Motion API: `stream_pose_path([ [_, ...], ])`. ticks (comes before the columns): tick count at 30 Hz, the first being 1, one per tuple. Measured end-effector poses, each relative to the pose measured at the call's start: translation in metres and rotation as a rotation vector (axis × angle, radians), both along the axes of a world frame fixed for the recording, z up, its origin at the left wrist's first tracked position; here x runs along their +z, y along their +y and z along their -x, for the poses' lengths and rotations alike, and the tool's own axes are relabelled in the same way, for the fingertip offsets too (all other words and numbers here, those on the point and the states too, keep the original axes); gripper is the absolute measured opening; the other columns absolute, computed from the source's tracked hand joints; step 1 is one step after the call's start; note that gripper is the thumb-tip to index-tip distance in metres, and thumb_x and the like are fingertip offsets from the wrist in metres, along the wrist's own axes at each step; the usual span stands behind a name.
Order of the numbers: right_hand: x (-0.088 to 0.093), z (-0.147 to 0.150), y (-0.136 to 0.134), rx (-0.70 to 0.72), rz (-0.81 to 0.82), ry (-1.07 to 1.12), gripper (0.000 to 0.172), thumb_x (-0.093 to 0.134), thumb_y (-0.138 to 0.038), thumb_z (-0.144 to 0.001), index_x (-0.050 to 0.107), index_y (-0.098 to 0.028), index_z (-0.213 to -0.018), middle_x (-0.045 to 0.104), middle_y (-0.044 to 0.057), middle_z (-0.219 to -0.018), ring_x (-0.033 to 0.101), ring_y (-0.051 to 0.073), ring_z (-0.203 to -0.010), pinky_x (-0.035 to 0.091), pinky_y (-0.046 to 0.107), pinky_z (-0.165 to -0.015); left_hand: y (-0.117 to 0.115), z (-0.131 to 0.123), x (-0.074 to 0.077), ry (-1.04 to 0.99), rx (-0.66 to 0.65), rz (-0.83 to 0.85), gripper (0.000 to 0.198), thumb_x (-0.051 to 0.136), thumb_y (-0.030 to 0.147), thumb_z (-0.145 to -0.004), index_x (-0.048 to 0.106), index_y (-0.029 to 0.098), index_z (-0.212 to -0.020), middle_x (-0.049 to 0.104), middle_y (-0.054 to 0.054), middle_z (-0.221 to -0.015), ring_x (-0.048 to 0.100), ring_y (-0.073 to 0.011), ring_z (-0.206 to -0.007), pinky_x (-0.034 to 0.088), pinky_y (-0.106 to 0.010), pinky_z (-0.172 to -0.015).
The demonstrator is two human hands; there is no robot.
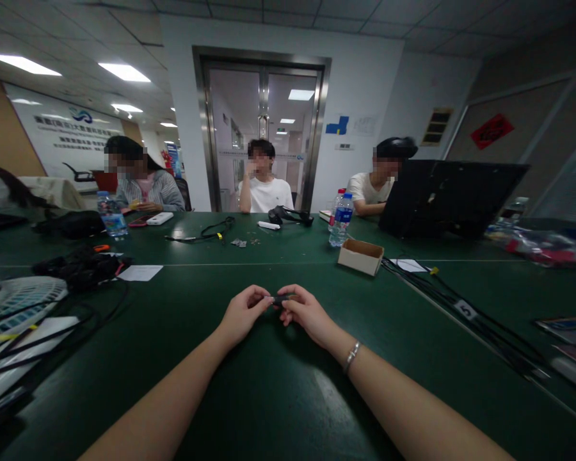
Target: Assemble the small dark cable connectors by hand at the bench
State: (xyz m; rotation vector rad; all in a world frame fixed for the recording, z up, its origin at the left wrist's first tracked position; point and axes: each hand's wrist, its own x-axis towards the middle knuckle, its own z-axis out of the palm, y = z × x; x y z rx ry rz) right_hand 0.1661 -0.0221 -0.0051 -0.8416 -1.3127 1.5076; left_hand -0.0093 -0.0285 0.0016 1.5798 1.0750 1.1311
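- From the head camera, we held a small, slim, dark object [281, 299] between our two hands above the dark green, smooth-surfaced table [182, 301], its make too small to tell.
- Our left hand [242, 314] closed thumb and fingertips at the object's left end; our right hand [312, 314] pinched it from the other side, the lower fingers curled beneath. The two-ended grip, we judged, steadied so small a piece and left its middle in sight.
- Both forearms reached in from the near edge, low over the table, probably for support; whether they rested on it, we could not tell. A silver metal bracelet [352, 356] circled our right wrist.
- Beyond the right hand sat an open, pale cardboard box [360, 259], near enough to reach, beside a clear plastic bottle with a blue cap [342, 221].
- Farther right, long black cables [489, 333] ran together under a white tag marked 5, presumably bundled for order.
- At far left, a white plastic fan [29, 294] stood near a tangled black heap of gear [77, 266], both well apart from our hands.
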Motion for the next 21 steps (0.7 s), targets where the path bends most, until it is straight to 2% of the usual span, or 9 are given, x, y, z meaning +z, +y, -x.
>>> stream_pose_path([
  [10, 0.0022, 0.0009, -0.0012, 0.002, 0.017, -0.001, 0.028, 0.062, -0.023, -0.068, 0.054, -0.017, -0.095, 0.063, 0.000, -0.070, 0.058, 0.009, -0.053, 0.046, 0.021, -0.049, -0.0026, -0.0002, 0.0021, 0.062, 0.055, 0.006, 0.027, 0.060, 0.043, -0.074, 0.058, 0.016, -0.078, 0.057, 0.001, -0.068, 0.053, -0.0135, -0.065, 0.041, -0.025, -0.061],
  [21, 0.0011, 0.0005, 0.0009, 0.003, 0.020, 0.002, 0.031, 0.064, -0.027, -0.070, 0.053, -0.016, -0.097, 0.064, 0.001, -0.068, 0.058, 0.009, -0.052, 0.046, 0.021, -0.049, 0.0015, 0.0013, -0.0004, -0.056, 0.006, -0.002, 0.025, 0.068, 0.036, -0.071, 0.059, 0.016, -0.084, 0.064, -0.001, -0.079, 0.059, -0.0139, -0.073, 0.045, -0.026, -0.070],
])
